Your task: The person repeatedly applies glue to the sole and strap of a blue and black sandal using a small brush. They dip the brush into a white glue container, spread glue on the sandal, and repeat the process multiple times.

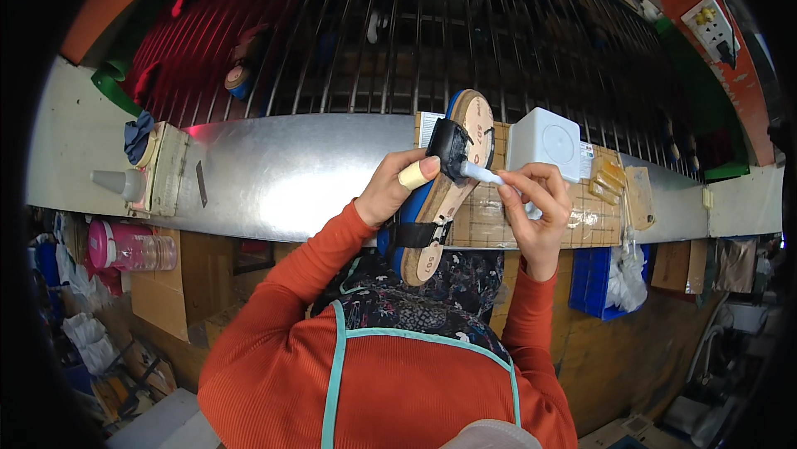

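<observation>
The left hand (390, 187) grips a tan cork-soled sandal with a blue edge and black straps (444, 179), fingers wrapped round its left side, one finger capped in a pale yellow sleeve. The sandal stands tilted, toe far, heel near, above a shiny metal counter (282, 171). The right hand (540, 208) pinches a small white tube (483, 173), its tip touching the black front strap. Just right of the sandal sits a white square box (545, 142) on a taped brown board (594, 220). A pink plastic bottle (129, 247) lies far left, below the counter
</observation>
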Motion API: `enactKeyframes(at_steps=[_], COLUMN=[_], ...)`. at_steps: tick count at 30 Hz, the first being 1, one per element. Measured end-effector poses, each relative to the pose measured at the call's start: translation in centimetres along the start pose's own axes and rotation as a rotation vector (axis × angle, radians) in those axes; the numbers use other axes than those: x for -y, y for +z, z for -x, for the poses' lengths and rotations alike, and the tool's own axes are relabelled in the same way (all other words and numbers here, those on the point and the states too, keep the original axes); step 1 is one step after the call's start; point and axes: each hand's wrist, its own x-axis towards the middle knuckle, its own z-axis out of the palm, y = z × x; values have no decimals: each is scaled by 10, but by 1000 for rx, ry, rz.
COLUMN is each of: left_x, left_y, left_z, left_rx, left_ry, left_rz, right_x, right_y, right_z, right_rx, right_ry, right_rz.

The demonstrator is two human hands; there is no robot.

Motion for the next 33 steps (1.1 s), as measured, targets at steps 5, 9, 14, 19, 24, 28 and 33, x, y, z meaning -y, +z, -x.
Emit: enactKeyframes(at_steps=[5,9,14,19,24,28,33], left_x=[-5,-7,-2,5,10,10,9], left_y=[1,8,18,14,12,14,14], left_z=[-3,-3,-4,-4,-3,1,3], left_rx=[37,108,70,-17,-201,-225,-282], left_ry=[-44,-116,-191,-149,-163,-124,-82], left_rz=[46,165,347,381,359,308,166], right_x=[4,3,-8,-1,10,13,11], right_y=[-8,-16,3,20,31,42,50], right_z=[-3,-7,-3,29,45,46,40], right_rx=[33,67,-204,-84,-86,-164,-244], right_ry=[-89,-182,14,173,251,243,124], right_rz=[119,122,62,-98,-259,-83,113])
